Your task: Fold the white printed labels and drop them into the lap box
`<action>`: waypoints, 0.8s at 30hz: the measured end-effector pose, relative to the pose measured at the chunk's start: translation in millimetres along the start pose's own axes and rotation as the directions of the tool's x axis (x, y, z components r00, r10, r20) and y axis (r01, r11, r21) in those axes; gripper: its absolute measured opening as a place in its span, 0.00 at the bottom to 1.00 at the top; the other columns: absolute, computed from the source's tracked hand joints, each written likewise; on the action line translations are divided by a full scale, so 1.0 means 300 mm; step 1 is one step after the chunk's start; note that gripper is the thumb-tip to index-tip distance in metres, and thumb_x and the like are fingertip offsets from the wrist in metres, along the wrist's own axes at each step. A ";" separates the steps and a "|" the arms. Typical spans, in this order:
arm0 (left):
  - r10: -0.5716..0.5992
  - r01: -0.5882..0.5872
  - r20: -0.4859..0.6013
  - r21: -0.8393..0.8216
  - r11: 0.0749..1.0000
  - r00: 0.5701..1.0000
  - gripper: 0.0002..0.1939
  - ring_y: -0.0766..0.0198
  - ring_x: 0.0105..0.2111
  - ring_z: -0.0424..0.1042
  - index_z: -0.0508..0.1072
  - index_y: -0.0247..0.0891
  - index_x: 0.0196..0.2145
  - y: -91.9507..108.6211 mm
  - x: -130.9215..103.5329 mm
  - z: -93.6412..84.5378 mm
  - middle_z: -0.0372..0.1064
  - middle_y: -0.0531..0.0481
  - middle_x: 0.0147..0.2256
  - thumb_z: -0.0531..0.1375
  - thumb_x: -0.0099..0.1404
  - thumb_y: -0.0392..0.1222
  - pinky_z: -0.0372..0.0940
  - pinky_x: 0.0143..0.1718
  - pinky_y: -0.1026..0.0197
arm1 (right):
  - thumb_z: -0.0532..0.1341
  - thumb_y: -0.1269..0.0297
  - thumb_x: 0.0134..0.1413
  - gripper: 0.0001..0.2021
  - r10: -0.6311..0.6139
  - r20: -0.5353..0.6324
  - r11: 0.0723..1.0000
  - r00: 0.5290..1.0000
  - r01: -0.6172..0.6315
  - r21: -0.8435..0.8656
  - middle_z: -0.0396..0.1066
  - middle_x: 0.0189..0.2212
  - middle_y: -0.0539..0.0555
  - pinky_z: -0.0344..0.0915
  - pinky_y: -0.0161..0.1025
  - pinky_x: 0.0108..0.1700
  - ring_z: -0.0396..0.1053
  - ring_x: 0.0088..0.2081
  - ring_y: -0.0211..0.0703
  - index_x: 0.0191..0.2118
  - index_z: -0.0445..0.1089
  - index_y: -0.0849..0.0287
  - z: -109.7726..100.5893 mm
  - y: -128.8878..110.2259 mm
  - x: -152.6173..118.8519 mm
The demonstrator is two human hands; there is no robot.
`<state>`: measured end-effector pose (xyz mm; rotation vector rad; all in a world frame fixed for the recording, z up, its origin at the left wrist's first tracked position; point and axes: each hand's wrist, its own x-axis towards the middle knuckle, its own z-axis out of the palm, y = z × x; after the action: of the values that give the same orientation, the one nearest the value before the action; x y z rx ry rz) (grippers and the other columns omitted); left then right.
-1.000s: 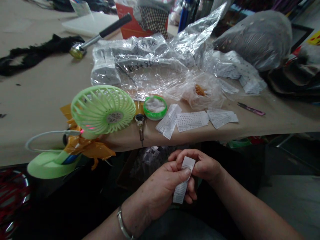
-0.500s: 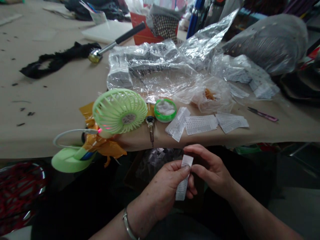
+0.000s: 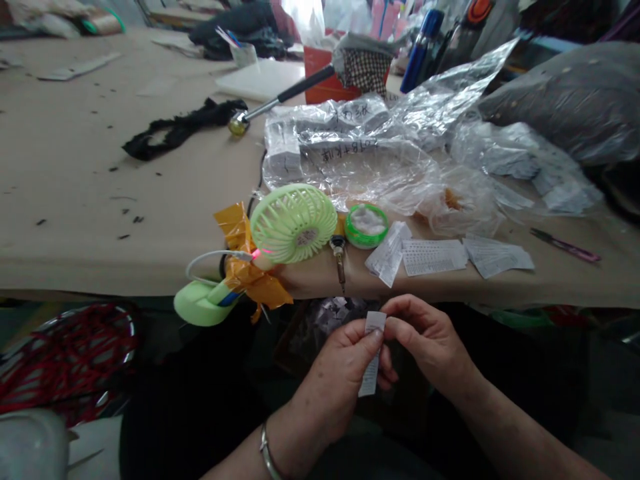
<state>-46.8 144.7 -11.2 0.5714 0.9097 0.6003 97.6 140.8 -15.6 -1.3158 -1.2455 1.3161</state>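
My left hand is closed round a narrow white printed label, thumb on top and fingers curled behind it. Whether it is one label or a thin stack I cannot tell. My right hand has its thumb and index finger pinched together at the label's upper right edge. Both hands are over my lap, just below the table edge. Beyond them on the table lie three fanned groups of printed labels. Left of these stand a green round tub with white wadding and a soldering-iron-like tool with its tip over the edge.
A green fan is fixed to the table edge with brown tape. Crumpled clear plastic spreads behind the tub. A hammer-like tool, black cloth and pink-handled snips lie on the table.
My view has swung left, so the table things appear further right. The right thumb and index finger have come together at the label's edge. The left hand keeps its hold.
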 end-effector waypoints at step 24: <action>0.704 -0.455 -0.098 0.699 0.552 0.703 0.07 0.69 0.25 0.67 0.74 0.37 0.31 0.070 -0.017 -0.128 0.70 0.55 0.25 0.55 0.64 0.36 0.60 0.28 0.69 | 0.59 0.63 0.54 0.06 -0.121 0.002 0.975 0.993 0.119 -0.186 0.67 0.27 0.49 0.60 0.32 0.32 0.63 0.29 0.35 0.31 0.69 0.59 0.120 -0.033 0.107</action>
<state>-86.7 163.3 -13.1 1.4742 1.3006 1.0572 59.2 171.1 -11.9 -1.3511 -1.4468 1.1286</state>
